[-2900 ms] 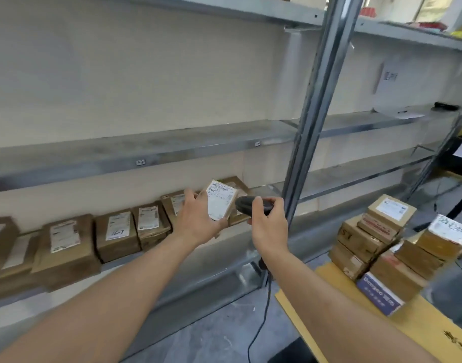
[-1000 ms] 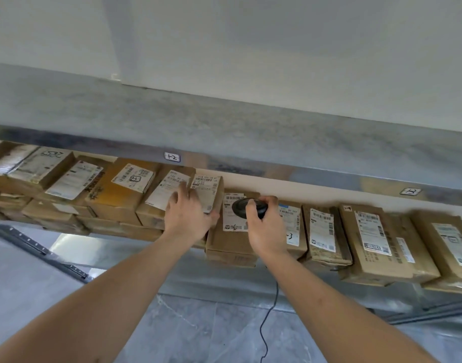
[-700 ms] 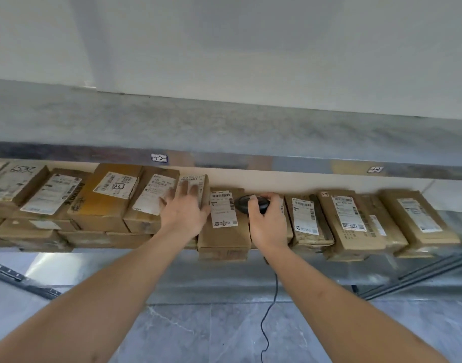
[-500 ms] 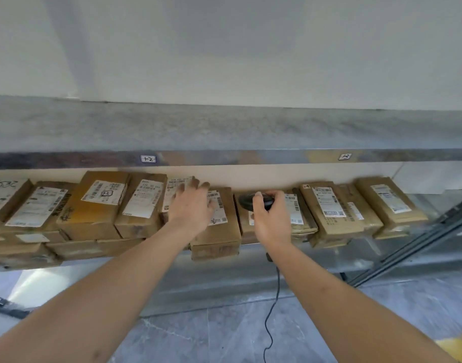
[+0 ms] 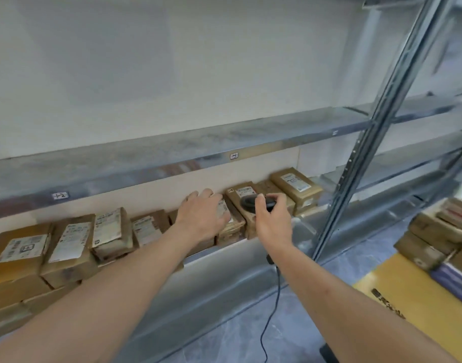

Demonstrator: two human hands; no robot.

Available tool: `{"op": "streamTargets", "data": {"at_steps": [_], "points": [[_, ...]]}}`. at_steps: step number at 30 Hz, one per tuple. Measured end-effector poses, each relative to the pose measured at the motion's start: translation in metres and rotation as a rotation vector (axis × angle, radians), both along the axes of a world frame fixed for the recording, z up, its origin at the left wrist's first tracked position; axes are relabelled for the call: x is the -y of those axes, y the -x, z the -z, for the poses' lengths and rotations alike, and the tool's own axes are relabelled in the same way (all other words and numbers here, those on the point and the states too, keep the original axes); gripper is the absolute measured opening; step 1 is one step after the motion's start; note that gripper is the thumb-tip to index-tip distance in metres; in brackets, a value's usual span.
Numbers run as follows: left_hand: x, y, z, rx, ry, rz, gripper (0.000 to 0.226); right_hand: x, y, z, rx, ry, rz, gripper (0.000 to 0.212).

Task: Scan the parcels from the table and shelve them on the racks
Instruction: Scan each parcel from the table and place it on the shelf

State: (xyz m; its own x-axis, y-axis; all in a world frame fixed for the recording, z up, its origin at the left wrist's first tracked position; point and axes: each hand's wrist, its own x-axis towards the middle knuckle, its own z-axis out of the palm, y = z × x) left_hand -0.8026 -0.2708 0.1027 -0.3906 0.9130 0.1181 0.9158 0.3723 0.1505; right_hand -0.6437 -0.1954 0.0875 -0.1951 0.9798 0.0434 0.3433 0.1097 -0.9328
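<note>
The parcel (image 5: 226,214) we carried over now stands in the row (image 5: 114,234) on the lower shelf (image 5: 240,247), slotted upright between its neighbours, label facing us. A moment ago our left hand was pressing it into the gap; 2.9 s ago it was up in the air in front of the scanner. So scan and placement both look done for this one.

Our left hand (image 5: 202,217) now lies flat and spread over the parcel's face, fingers (image 5: 207,193) extended, not wrapped round it. We read this as released, or at most a last steadying push; contact with the label is likely but we cannot tell for certain.

Our right hand (image 5: 270,221) is clenched on the scanner (image 5: 256,203), thumb and fingers round its dark head, cable (image 5: 270,310) trailing down to the floor. The scanner hovers in front of the boxes to the right of the parcel, not touching that we can see.

The view has swung right: the rack post (image 5: 376,132) and the yellow table (image 5: 413,305) with its unshelved stack (image 5: 439,237) are back in frame, blurred. The shelf above (image 5: 172,155) is bare in the part we see.

Judgement: this parcel is finished; next is the table for another. Several remain there, so the task is partway.
</note>
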Motion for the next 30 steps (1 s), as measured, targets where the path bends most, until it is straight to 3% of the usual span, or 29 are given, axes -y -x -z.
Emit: {"op": "streamTargets", "data": {"at_steps": [5, 9, 14, 17, 21, 30], "points": [[-0.029, -0.082, -0.02, -0.019, -0.023, 0.109, 0.059, -0.014, -0.084, -0.014, -0.01, -0.004, 0.073, 0.027], [-0.055, -0.156, -0.032, -0.052, -0.044, 0.216, 0.073, -0.025, -0.159, -0.025, -0.036, -0.019, 0.163, 0.027], [-0.083, -0.246, -0.05, -0.05, -0.059, 0.328, 0.059, -0.04, -0.249, -0.038, -0.05, -0.057, 0.26, 0.026], [-0.102, -0.293, -0.05, -0.053, -0.069, 0.401, 0.056, -0.05, -0.294, -0.04, -0.062, -0.078, 0.328, 0.027], [-0.132, -0.349, -0.046, -0.059, -0.052, 0.505, 0.069, -0.064, -0.345, -0.037, -0.086, -0.076, 0.435, 0.029], [-0.224, -0.455, -0.035, -0.007, -0.06, 0.721, 0.063, -0.122, -0.45, -0.025, -0.085, -0.063, 0.685, 0.027]]}}
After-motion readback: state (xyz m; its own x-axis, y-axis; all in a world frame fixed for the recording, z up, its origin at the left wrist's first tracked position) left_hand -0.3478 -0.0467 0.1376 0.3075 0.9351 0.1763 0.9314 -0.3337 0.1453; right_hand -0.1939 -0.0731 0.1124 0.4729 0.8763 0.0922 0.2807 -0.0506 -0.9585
